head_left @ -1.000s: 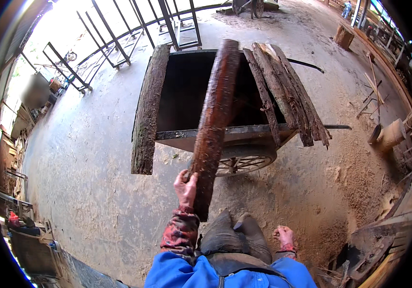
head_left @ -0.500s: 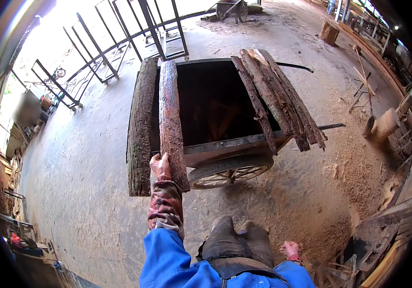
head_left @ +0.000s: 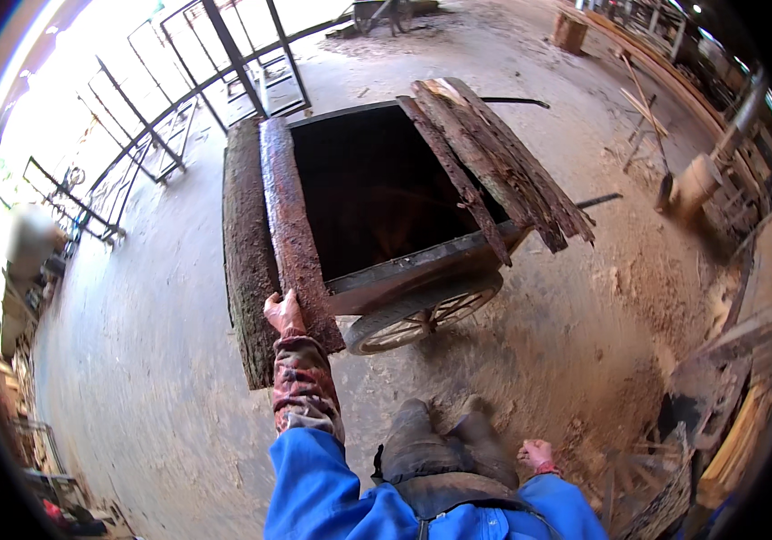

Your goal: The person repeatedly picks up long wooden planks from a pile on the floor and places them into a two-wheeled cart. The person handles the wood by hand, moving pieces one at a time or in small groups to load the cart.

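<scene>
My left hand (head_left: 285, 315) is closed on the left edge of a long bark-covered slab (head_left: 296, 216), near its close end. This slab lies across the left part of a dark metal cart (head_left: 404, 268). A second bark slab (head_left: 249, 252) lies right beside it on the left, their edges nearly touching. Across the cart's right part rest several more bark slabs (head_left: 485, 153), including a narrow strip. Between the two groups the cart's dark inside shows, too dim to make out its contents. My right hand (head_left: 538, 453) hangs low beside my leg, fingers curled, with nothing visible in it.
A spoked wheel (head_left: 426, 315) sits under the cart's near side, and metal handles (head_left: 600, 199) stick out at right. Black metal frames (head_left: 242, 63) stand at the far left. Sawdust (head_left: 620, 333) covers the floor at right, near a log (head_left: 692, 184) and scrap wood (head_left: 737, 441).
The held slab has shifted left against the outer slab, closing most of the gap between them. My left hand went with it. The whole view has turned slightly; my right hand stays low.
</scene>
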The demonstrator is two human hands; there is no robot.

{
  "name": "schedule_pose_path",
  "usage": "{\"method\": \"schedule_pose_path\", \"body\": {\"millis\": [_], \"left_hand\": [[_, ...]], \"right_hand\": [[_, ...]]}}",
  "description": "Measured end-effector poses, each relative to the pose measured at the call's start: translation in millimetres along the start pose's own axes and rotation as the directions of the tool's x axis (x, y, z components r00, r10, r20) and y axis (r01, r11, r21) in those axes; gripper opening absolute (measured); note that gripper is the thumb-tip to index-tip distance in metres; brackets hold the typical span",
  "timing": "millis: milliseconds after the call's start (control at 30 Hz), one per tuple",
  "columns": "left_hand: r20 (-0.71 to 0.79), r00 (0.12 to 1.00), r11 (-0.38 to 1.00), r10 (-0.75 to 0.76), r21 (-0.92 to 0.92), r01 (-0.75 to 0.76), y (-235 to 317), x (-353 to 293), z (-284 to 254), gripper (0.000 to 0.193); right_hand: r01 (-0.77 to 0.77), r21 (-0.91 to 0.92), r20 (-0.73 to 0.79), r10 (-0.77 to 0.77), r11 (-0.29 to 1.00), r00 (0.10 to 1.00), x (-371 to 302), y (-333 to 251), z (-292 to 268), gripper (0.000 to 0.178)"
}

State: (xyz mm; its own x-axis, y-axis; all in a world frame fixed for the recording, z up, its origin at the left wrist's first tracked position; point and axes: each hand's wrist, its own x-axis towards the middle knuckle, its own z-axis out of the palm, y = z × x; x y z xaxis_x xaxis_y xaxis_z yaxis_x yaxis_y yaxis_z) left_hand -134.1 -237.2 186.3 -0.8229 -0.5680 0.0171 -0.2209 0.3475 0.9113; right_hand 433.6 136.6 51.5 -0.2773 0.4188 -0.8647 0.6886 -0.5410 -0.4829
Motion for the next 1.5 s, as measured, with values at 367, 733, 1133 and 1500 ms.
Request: {"method": "schedule_pose_path", "body": {"millis": [367,733,1133,1500], "left_hand": [[0.52,0.751,0.913,0.406,-0.27,-0.306,18,-143,-38,0.02],[0.914,-0.042,0.905,-0.404,0.393,-0.166,-171,-252,-29,0.017],[0.655,0.004,0.602,-0.755,0.697,-0.39,-173,-314,-66,0.027],[0.728,-0.263,0.77,-0.634,0.559,-0.309,-168,-473,-71,0.013]], "right_hand": [[0.118,0.127,-0.185,-0.093,0.985,0.978,-15,83,19,0.018],[0.158,0.138,-0.511,-0.067,0.978,0.857,-64,148,49,0.028],[0.135,0.174,-0.674,0.019,0.975,0.738,-121,266,9,0.029],[0.092,0.267,-0.764,0.153,0.959,0.627,-145,409,-55,0.032]]}}
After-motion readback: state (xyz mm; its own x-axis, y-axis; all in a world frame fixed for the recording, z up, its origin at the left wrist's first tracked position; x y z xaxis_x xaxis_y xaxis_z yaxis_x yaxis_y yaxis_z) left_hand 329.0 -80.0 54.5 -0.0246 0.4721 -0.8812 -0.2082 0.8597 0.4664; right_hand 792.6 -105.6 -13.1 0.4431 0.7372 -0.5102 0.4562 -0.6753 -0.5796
